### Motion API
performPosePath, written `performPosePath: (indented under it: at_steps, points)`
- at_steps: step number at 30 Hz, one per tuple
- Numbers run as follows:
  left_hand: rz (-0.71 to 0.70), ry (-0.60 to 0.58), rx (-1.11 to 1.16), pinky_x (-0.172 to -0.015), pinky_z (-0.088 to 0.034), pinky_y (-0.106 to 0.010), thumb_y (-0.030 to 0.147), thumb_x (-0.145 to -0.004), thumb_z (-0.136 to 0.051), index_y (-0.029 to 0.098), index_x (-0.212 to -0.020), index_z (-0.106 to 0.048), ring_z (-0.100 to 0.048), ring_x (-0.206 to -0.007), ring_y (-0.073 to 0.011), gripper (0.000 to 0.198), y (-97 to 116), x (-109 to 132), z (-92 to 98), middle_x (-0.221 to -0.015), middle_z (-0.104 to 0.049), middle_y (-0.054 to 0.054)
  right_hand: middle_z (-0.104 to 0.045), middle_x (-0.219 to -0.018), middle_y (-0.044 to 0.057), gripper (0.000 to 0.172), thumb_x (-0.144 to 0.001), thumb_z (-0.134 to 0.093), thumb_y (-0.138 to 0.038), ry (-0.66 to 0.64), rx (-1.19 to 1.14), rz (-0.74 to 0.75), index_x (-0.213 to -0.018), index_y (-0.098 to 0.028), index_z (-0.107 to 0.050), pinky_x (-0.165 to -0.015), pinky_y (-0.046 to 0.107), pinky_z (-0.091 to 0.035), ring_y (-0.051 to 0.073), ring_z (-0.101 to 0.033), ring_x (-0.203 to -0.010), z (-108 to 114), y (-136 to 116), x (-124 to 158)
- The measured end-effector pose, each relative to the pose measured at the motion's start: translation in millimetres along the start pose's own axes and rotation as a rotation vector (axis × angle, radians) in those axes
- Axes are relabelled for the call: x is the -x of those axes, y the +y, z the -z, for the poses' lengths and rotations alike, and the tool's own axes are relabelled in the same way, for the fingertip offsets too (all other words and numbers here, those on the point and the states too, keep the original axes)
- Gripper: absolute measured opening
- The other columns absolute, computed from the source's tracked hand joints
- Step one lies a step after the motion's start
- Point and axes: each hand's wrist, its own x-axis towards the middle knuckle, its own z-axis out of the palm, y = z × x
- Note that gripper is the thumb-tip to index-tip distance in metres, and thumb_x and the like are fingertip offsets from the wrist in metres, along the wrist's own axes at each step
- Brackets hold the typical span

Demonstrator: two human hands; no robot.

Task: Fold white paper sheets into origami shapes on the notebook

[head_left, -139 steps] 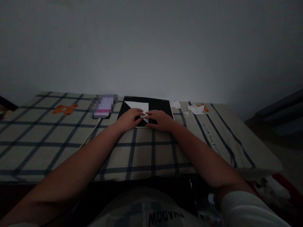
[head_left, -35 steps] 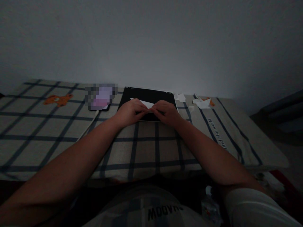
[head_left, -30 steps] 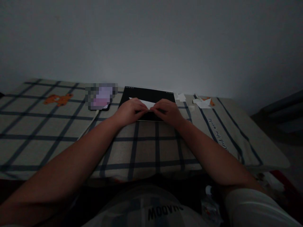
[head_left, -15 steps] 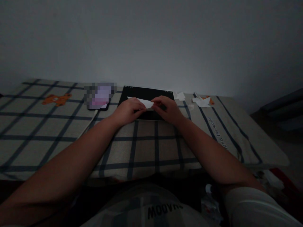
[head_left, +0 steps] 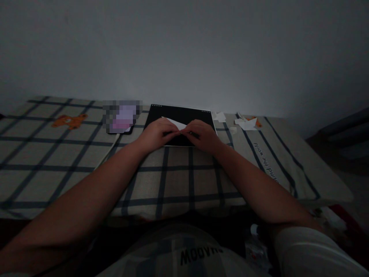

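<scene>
Between my two hands is a piece of folded white paper (head_left: 176, 123), held over a black board-like sheet (head_left: 178, 112) with small holes along its far edge. My left hand (head_left: 158, 133) pinches the near left part of the paper between thumb and fingers. From the other side, my right hand (head_left: 203, 135) grips it with thumb and fingertips pressed together, close to the left fingertips. Much of the paper is hidden behind the fingers, so its full folded shape does not show.
A phone (head_left: 123, 117), blurred out, lies left with a white cable (head_left: 107, 153). An orange bear-shaped piece (head_left: 69, 121) is farther left. To the right sit a folded paper boat (head_left: 248, 124) and white paper scraps (head_left: 220, 117). A checked cloth (head_left: 175, 181) covers the table against the wall.
My right hand has moved slightly left and its fingertips have closed on the paper, meeting the left ones. The paper has tilted and less of it shows.
</scene>
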Motion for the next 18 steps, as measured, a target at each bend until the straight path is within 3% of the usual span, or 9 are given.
performPosePath:
  at_steps: [18]
  points:
    - [0.245,0.022,-0.181,-0.1,-0.057,-0.045,0.037,-0.104,-0.067,0.023,-0.103,-0.086,-0.077,-0.107,-0.0284,0.023,-12,-1,7.1,-0.106,-0.086,-0.008,-0.074,-0.086,0.005,0.021,-0.11,-0.059,-0.034,0.154,0.029,0.004,-0.097,-0.024,-0.073,-0.076,0.038,-0.053,0.02,-0.067,-0.081,8,-9,-7]
